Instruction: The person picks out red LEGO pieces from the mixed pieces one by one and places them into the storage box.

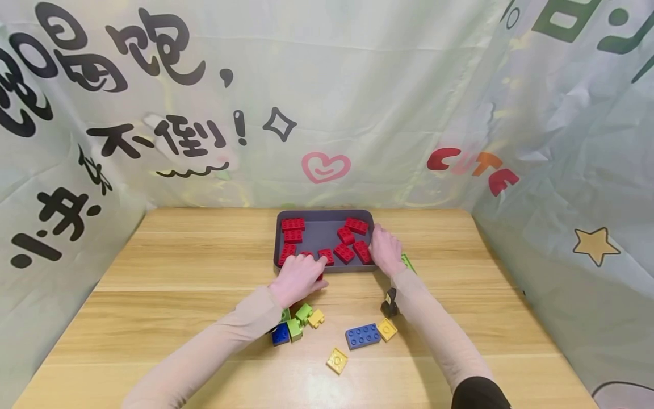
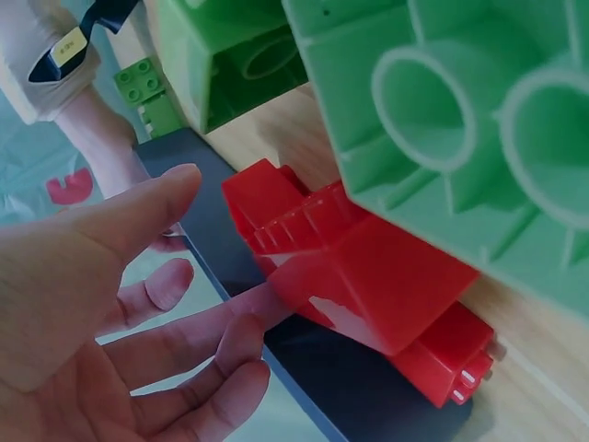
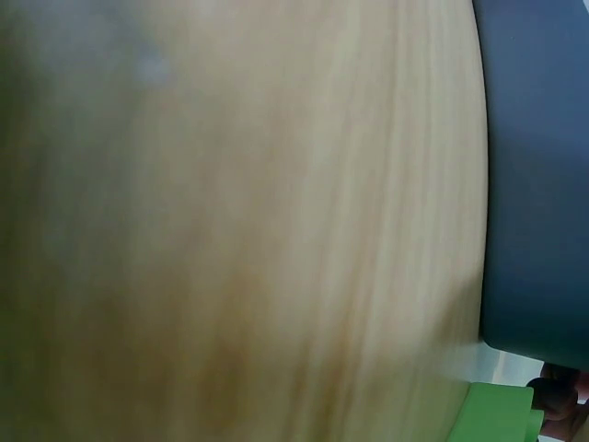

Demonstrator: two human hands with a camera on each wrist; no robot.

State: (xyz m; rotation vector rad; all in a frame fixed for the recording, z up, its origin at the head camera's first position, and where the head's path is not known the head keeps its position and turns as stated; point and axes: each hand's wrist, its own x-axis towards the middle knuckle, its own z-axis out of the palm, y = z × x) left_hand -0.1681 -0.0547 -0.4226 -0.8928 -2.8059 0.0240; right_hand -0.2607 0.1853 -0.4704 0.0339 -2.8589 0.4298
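A dark grey tray (image 1: 322, 230) lies near the back of the table with several red toy bricks (image 1: 356, 226) in it. At its front rim is my left hand (image 1: 298, 278), fingers spread and thumb apart. In the left wrist view its index finger reaches against a red brick (image 2: 368, 267) beside the tray wall (image 2: 198, 189). That brick is mostly under the hand in the head view. My right hand (image 1: 386, 250) grips the tray's right side, fingers bent at the rim. A green brick (image 1: 407, 262) lies just right of it, partly hidden by the wrist.
Close to the left wrist sit green bricks (image 1: 294, 329), a dark blue brick (image 1: 280, 334) and a small yellow brick (image 1: 316, 318). Farther right lie a blue brick (image 1: 363, 336) and two yellow square pieces (image 1: 337, 360). Printed cloth walls (image 1: 327, 102) border the table.
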